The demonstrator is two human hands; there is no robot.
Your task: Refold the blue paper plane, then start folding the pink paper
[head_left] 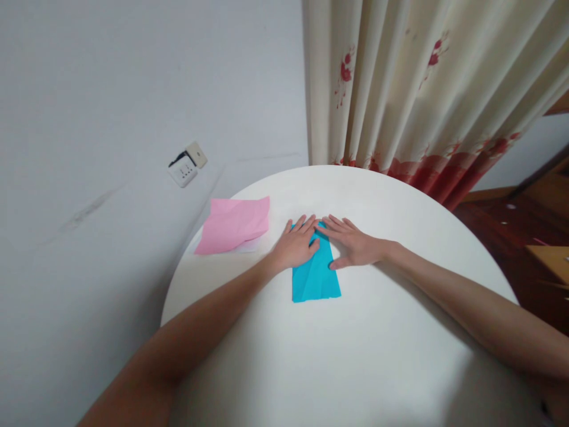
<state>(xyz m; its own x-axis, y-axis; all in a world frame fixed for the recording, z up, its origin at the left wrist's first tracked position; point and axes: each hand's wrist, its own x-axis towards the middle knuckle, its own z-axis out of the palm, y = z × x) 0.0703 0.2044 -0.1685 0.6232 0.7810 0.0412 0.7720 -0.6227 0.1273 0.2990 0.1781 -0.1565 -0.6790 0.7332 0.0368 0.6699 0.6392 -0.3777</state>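
Observation:
A folded blue paper (316, 279) lies on the round white table (355, 344), narrowing toward its far end. My left hand (297, 243) lies flat on the paper's far left part, fingers spread and pointing away. My right hand (351, 242) presses flat on its far right edge, fingertips meeting the left hand's at the paper's tip. Neither hand grips anything; both palms press down on the sheet.
A stack of pink paper (235, 224) with a white sheet under it lies at the table's left rim. A wall socket (186, 166) sits on the grey wall behind. Floral curtains (422, 89) hang beyond the table; wooden floor shows at right.

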